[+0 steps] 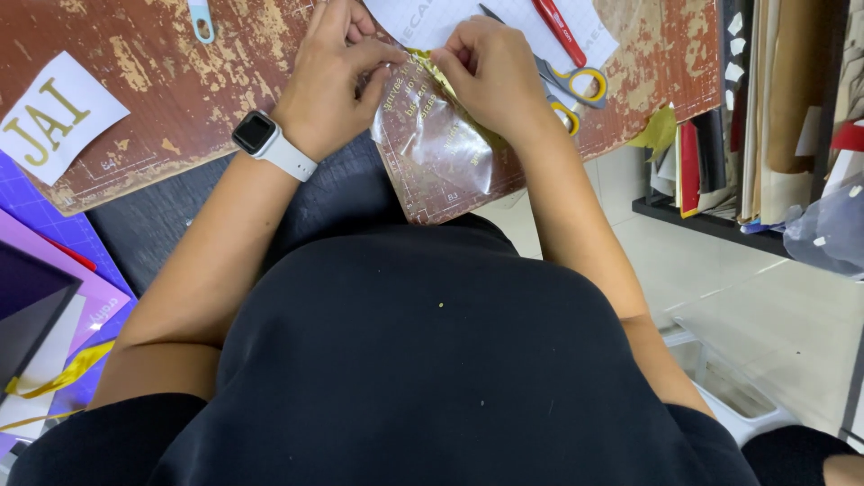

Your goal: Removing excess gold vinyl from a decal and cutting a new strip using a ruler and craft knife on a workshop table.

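At upper centre of the frame, a thin, limp clear film sheet with gold lettering [432,144] is pinched at its top edge by left hand [328,81] and right hand [490,76], gold foil being peeled on the worn counter [162,99]; a light, crease-prone sheet best held by its edges.

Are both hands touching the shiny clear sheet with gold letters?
Touching. The head view shows left hand and right hand pinching the top edge of the clear sheet.

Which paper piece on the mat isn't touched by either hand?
The white card with gold letters at the mat's left edge; the clear gold-lettered sheet is pinched by both the left hand and right hand.
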